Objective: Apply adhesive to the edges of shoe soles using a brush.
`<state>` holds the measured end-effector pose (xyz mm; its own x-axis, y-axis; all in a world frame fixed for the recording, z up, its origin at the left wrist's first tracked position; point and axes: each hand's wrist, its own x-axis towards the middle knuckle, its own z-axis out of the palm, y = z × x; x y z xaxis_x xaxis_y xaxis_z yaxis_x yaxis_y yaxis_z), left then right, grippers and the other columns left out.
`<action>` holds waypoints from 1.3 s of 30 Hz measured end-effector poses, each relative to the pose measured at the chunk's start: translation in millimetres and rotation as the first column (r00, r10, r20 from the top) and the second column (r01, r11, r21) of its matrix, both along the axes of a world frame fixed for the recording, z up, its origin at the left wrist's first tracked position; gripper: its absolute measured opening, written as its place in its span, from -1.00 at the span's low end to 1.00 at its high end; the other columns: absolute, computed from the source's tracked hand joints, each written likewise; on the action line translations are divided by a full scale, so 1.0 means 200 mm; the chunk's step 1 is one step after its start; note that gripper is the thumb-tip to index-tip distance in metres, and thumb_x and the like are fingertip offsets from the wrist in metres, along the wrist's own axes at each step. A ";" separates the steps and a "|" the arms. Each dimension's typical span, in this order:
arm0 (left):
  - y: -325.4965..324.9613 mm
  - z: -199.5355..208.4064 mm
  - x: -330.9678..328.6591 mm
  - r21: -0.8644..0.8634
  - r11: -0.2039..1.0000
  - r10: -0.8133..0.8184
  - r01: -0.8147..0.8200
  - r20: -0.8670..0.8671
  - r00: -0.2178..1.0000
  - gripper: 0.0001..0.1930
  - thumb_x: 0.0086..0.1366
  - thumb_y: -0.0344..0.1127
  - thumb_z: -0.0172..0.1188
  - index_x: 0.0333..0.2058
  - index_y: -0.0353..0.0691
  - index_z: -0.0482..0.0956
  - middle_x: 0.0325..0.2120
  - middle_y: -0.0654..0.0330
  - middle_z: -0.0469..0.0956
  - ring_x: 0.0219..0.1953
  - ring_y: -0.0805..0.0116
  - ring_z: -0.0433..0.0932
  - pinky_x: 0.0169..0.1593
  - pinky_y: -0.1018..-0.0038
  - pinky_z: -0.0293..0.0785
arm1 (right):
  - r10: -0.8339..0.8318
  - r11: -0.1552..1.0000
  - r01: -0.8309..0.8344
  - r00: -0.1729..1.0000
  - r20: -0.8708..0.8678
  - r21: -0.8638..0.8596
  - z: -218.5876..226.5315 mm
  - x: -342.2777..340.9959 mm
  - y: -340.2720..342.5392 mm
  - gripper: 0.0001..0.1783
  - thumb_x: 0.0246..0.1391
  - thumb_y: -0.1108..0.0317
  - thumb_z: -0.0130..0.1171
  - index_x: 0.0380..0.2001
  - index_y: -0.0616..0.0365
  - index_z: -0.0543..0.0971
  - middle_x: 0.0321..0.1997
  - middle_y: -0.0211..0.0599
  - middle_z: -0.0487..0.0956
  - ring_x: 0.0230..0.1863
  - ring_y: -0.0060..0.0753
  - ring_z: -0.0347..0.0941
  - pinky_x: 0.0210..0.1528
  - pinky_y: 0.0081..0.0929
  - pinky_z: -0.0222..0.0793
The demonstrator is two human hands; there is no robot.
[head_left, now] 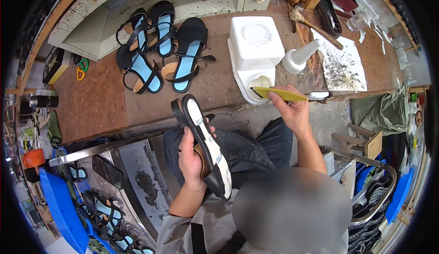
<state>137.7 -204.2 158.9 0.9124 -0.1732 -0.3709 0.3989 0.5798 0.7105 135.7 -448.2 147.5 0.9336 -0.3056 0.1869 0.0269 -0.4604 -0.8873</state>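
My left hand [190, 156] is wrapped round the middle of a black sandal [210, 150], which is tilted over my lap. Its long white inner surface with blue print faces up, and a strap loop stands at the upper end. Above and to the right, my right hand [291, 109] pinches a flat yellow brush [280, 93]. The brush's dark tip is at the opening of a white glue dispenser [257, 48] on the bench; its bristles are hard to make out. Several black sandals [188, 57] with light blue insoles lie left of the dispenser.
A white cone-nozzled bottle [299, 58] and a stained paper sheet [344, 65] are on the brown workbench [91, 112]. A wooden-handled hammer-like tool [315, 25] lies behind them. Scissors [82, 69] rest far left. Blue crates [61, 208] with sandals flank me; a wooden stool [366, 142] stands right.
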 end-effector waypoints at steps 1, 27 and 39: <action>0.00 -0.01 0.00 0.029 1.000 -0.001 0.001 -0.004 1.000 -0.54 0.36 -0.06 -0.22 -0.06 -0.34 0.43 -0.35 0.13 0.52 -0.33 0.42 0.47 -0.27 0.52 0.40 | -0.001 1.000 0.001 1.000 -0.003 0.002 -0.01 0.00 0.00 -0.86 -0.02 0.43 0.21 -0.37 0.26 0.58 -0.47 -0.37 0.52 -0.47 -0.63 0.37 -0.42 -0.66 0.28; -0.05 0.24 -0.08 -0.180 0.942 -0.287 0.282 0.002 0.958 -0.52 0.36 -0.02 -0.26 0.05 -0.27 0.30 -0.17 0.14 0.46 -0.16 0.39 0.42 -0.04 0.49 0.31 | 0.148 0.845 -0.344 0.886 0.438 0.409 0.32 -0.09 0.31 -0.84 -0.09 0.50 0.23 -0.40 0.35 0.54 -0.49 -0.13 0.56 -0.53 -0.43 0.45 -0.47 -0.55 0.35; -0.05 0.37 -0.18 0.101 0.943 -0.323 0.317 0.049 0.945 -0.45 0.38 0.03 -0.34 0.04 -0.37 0.30 -0.21 0.12 0.46 -0.23 0.42 0.44 -0.13 0.54 0.35 | 0.270 0.865 -0.470 0.730 0.628 0.175 0.36 -0.20 0.31 -0.81 -0.16 0.50 0.29 -0.42 0.36 0.54 -0.50 -0.14 0.55 -0.50 -0.23 0.55 -0.53 -0.48 0.38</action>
